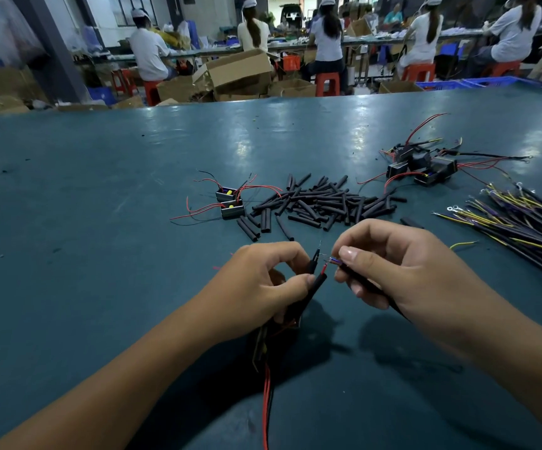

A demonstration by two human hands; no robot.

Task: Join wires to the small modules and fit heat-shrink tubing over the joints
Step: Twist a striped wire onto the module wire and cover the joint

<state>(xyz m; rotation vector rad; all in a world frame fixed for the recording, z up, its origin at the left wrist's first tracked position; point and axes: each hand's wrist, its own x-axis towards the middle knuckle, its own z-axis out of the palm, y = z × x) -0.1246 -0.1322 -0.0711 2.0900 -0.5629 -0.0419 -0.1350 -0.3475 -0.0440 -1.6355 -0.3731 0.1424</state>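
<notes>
The light is dim and cool, coming from overhead. It leaves pale patches of glare on the table [263,134] in the upper middle of the frame. Soft dark shadows lie under both forearms at the bottom centre. The wide lens bows the table's far edge and stretches the corners. The people [328,37] along the top look soft and grainy.

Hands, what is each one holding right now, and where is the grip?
Left hand pinches a black tube near its upper end. Right hand pinches a black sleeved wire just behind its bare tip.
</notes>
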